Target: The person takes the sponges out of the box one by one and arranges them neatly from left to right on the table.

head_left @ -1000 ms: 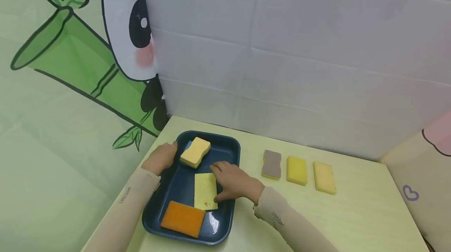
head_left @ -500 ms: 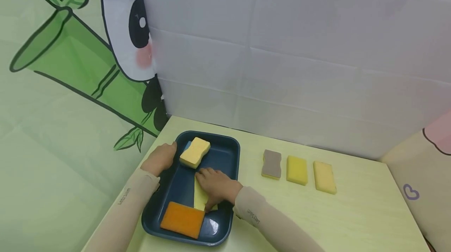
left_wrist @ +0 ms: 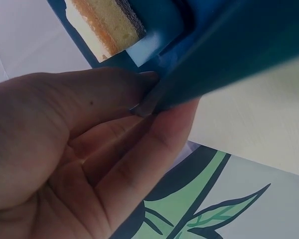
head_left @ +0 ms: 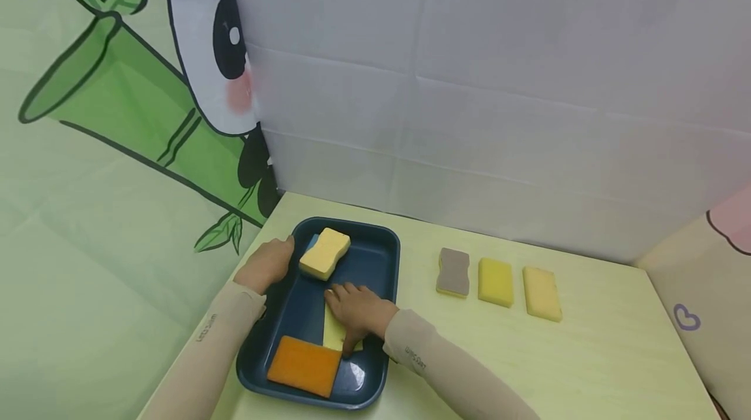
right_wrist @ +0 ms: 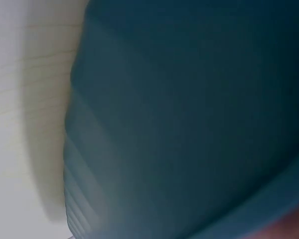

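Observation:
A dark blue tray (head_left: 375,247) stands on the table. My left hand (head_left: 266,267) pinches its left rim; in the left wrist view, the thumb and fingers (left_wrist: 159,132) close on the tray's edge. Inside, my right hand (head_left: 360,309) lies over a flat yellow sponge (head_left: 332,335), its thumb at the near end and its fingers at the far end. An orange sponge (head_left: 304,366) lies at the tray's near end. At the far end, a pale yellow sponge (head_left: 325,254) leans on something blue. The right wrist view shows only the tray's outer wall (right_wrist: 179,119).
To the right of the tray, a grey-topped sponge (head_left: 453,272), a bright yellow sponge (head_left: 495,282) and a pale yellow sponge (head_left: 542,293) lie in a row on the pale table (head_left: 598,342). Cloth-covered walls (head_left: 469,113) stand behind and at both sides.
My right hand has moved left from the tray's right side onto the flat yellow sponge, then stayed almost still. My left hand keeps its hold on the rim.

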